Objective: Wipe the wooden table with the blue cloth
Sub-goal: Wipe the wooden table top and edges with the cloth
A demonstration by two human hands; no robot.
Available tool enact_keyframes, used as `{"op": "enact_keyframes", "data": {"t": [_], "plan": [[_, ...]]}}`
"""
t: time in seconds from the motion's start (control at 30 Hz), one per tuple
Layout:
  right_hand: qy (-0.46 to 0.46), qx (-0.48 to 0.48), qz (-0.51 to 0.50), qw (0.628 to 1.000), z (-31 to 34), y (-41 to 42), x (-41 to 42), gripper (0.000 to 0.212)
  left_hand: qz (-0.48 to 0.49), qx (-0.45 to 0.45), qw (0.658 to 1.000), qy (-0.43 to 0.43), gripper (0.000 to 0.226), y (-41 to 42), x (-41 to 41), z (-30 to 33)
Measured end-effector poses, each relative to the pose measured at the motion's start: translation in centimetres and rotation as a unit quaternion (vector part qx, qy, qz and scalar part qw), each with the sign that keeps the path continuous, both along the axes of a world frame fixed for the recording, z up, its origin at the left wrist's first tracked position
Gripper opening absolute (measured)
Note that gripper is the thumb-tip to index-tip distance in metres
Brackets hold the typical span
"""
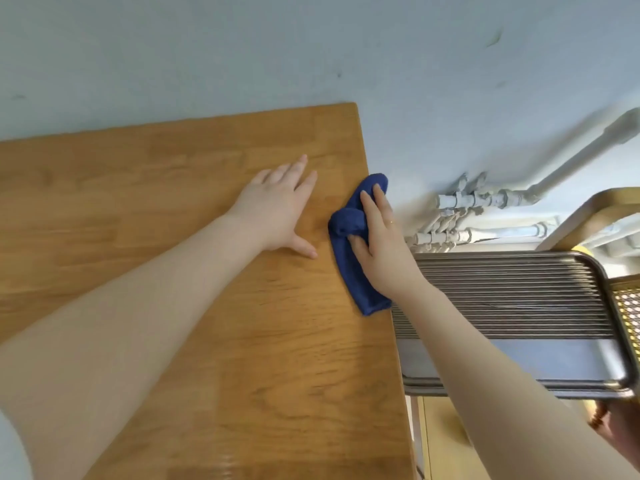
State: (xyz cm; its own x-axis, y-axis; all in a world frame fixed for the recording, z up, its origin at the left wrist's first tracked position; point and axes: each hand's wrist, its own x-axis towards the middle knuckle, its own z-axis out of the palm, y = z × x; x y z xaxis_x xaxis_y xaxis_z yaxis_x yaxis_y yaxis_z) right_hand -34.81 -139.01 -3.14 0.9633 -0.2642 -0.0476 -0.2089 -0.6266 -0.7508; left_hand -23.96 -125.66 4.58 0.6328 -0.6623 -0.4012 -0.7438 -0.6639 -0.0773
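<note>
Both bare forearms reach over the table (214, 341). Left hand (277, 209) lies flat, fingers spread, on the wood. Right hand (379, 244) grips the bunched cloth (349, 268) at the table's right edge.

A pale blue wall (311, 46) fills the far side, scuffed with a few dark marks. At the right, white pipes (485, 202) with valves run along it, one rising to the far right. Nearer, a stack of metal trays (512, 306) sits below them, with a wooden frame (588, 216) just behind.
</note>
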Motion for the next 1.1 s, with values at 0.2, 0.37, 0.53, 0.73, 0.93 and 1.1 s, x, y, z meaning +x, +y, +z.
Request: {"op": "enact_keyframes", "data": {"t": [0.2,0.37,0.53,0.73,0.93,1.1], "plan": [[-0.004,-0.055,0.018,0.998,-0.1,-1.2,3.3,0.069,-0.022,0.021,0.999,0.017,0.148,-1.5,2.2,-0.5],[-0.001,-0.045,-0.009,0.999,0.1,-4.1,12.6,0.061,0.008,0.033,0.997,0.065,0.154,-1.4,3.5,-1.8],[-0.001,-0.067,-0.009,0.998,0.2,-3.9,12.2,0.055,0.014,-0.019,0.996,0.084,0.152,-0.8,3.5,-2.2],[0.002,-0.108,-0.001,0.994,-0.1,-4.2,12.9,0.055,0.015,-0.033,0.994,0.102,0.151,-0.9,3.9,-2.4],[0.01,-0.098,-0.022,0.995,-0.3,-5.2,16.6,0.051,0.017,-0.027,0.994,0.101,0.152,-1.1,3.8,-2.3],[0.005,-0.105,-0.012,0.994,0.2,-2.9,9.7,0.056,0.021,-0.026,0.994,0.101,0.15,-1.0,3.3,-1.9]]}}
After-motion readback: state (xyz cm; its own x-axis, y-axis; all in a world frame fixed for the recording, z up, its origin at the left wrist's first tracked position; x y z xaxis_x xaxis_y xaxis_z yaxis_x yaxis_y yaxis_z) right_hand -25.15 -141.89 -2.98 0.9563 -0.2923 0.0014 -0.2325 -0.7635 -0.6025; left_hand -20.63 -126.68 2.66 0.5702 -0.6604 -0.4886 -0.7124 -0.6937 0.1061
